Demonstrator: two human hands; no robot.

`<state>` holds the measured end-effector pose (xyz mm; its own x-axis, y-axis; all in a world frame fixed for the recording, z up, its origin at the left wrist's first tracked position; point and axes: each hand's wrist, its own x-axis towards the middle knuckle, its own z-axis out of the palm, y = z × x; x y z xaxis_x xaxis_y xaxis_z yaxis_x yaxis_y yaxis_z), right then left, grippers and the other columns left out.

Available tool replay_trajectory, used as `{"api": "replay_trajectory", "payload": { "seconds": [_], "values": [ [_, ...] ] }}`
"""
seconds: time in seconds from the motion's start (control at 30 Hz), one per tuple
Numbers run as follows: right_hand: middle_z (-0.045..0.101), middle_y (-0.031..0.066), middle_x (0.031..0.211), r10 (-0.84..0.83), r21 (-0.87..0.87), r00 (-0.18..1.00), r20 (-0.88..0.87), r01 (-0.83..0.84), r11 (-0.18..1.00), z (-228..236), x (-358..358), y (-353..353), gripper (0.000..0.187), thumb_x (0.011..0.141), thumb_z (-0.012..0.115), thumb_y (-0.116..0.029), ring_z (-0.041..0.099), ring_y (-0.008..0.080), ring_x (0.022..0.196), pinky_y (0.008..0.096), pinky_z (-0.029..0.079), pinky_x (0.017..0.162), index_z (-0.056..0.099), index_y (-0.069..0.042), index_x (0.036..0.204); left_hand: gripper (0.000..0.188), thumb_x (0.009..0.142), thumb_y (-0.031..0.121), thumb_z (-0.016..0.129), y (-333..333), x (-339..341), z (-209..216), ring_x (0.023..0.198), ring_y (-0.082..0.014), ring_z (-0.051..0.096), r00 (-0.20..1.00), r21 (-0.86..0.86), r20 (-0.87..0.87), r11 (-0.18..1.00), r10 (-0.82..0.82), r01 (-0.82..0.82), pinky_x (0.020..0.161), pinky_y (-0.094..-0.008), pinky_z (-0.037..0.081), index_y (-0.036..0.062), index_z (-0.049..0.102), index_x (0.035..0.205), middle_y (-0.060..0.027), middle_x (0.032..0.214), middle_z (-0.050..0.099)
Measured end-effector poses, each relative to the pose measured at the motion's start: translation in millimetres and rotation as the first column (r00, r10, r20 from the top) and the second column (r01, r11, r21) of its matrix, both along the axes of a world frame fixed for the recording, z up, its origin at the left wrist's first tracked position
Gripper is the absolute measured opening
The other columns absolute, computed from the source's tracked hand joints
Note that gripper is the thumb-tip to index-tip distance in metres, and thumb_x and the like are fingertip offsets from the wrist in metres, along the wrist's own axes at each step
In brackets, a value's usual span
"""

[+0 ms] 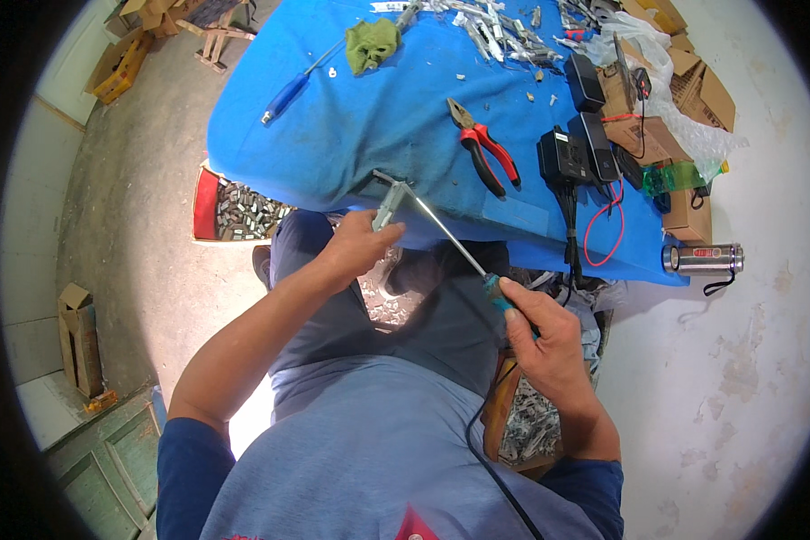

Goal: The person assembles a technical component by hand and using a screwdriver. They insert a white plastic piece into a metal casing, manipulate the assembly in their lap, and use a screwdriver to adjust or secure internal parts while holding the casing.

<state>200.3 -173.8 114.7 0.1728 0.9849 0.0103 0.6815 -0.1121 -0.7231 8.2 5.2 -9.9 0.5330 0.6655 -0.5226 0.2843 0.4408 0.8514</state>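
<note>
Near the front edge of the blue-covered table, my left hand (358, 245) is closed on a light grey metal part (389, 205) with a thin arm at its top. Wrapped round the teal handle of a screwdriver (459, 245) is my right hand (545, 337). The screwdriver's long shaft slants up and left, and its tip is at the upper end of the grey part. Whether it sits in a screw is too small to tell. Beyond, to the right, lie combination pliers (484, 148) with red and black handles, jaws up.
A blue-handled screwdriver (288, 97) and a green cloth (372, 47) lie on the blue tablecloth (288, 157). Metal pieces (504, 36) are heaped at the back. Black power adapters (564, 157), a green bottle (679, 177) and a steel flask (706, 259) line the right. Below left stands a box of small metal parts (205, 211).
</note>
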Motion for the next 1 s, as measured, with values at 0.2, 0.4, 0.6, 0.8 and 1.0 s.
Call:
{"api": "replay_trajectory", "payload": {
  "seconds": [0.2, 0.4, 0.6, 0.8, 1.0],
  "values": [
    [0.069, 0.0168, 0.099, -0.005, -0.073, 1.000, -0.023, 0.003, 0.997, 6, 11, 10, 0.033, 0.085, 0.062, -0.004, 0.068, 0.0246, 0.085, 0.0313, 0.052, 0.076, 0.064, -0.002, 0.118, 0.031, 0.093, 0.031, 0.063, 0, -1, 0, 0.046, -0.0054, 0.034, 1.000, 0.027, 0.022, 0.999, -0.019, 0.019, 0.040, -0.0245, 0.025, 0.0095, 0.047, 0.078, 0.0029, 0.060, 0.041],
    [0.070, 0.0124, 0.104, -0.103, -0.192, 0.964, -0.245, 0.056, 0.980, 9, 21, 15, 0.031, 0.088, 0.062, -0.005, 0.066, 0.0162, 0.088, 0.0280, 0.051, 0.080, 0.064, -0.001, 0.118, 0.031, 0.093, 0.031, 0.062, 1, -2, 7, 0.045, -0.0048, 0.031, 0.999, -0.044, 0.022, 0.998, -0.034, 0.035, 0.039, -0.0242, 0.022, 0.0112, 0.045, 0.077, 0.0037, 0.058, 0.039],
    [0.071, 0.0092, 0.101, -0.157, -0.308, 0.943, -0.294, 0.063, 0.949, 24, 33, 28, 0.032, 0.088, 0.062, -0.005, 0.062, 0.0097, 0.078, 0.0245, 0.050, 0.072, 0.064, -0.002, 0.119, 0.032, 0.093, 0.031, 0.062, 2, -3, 6, 0.044, -0.0049, 0.030, 0.998, -0.061, 0.055, 0.998, -0.032, 0.035, 0.039, -0.0248, 0.021, 0.0116, 0.044, 0.076, 0.0040, 0.057, 0.038],
    [0.068, 0.0043, 0.089, -0.043, -0.205, 0.982, -0.184, 0.004, 0.979, 29, 35, 31, 0.031, 0.089, 0.060, -0.007, 0.056, 0.0059, 0.066, 0.0227, 0.047, 0.060, 0.065, -0.003, 0.120, 0.033, 0.093, 0.031, 0.063, 4, -3, 10, 0.044, -0.0052, 0.030, 0.998, -0.065, 0.031, 0.996, -0.057, 0.059, 0.038, -0.0251, 0.020, 0.0115, 0.044, 0.075, 0.0038, 0.058, 0.038],
    [0.066, 0.0008, 0.082, -0.103, -0.324, 0.936, -0.336, -0.013, 0.946, 24, 55, 41, 0.031, 0.090, 0.060, -0.008, 0.056, 0.0052, 0.063, 0.0212, 0.046, 0.057, 0.065, -0.003, 0.120, 0.034, 0.093, 0.031, 0.062, 5, -4, 9, 0.044, -0.0054, 0.030, 0.997, -0.082, 0.041, 0.994, -0.072, 0.075, 0.038, -0.0252, 0.020, 0.0120, 0.043, 0.073, 0.0035, 0.057, 0.038]
  ]
}}
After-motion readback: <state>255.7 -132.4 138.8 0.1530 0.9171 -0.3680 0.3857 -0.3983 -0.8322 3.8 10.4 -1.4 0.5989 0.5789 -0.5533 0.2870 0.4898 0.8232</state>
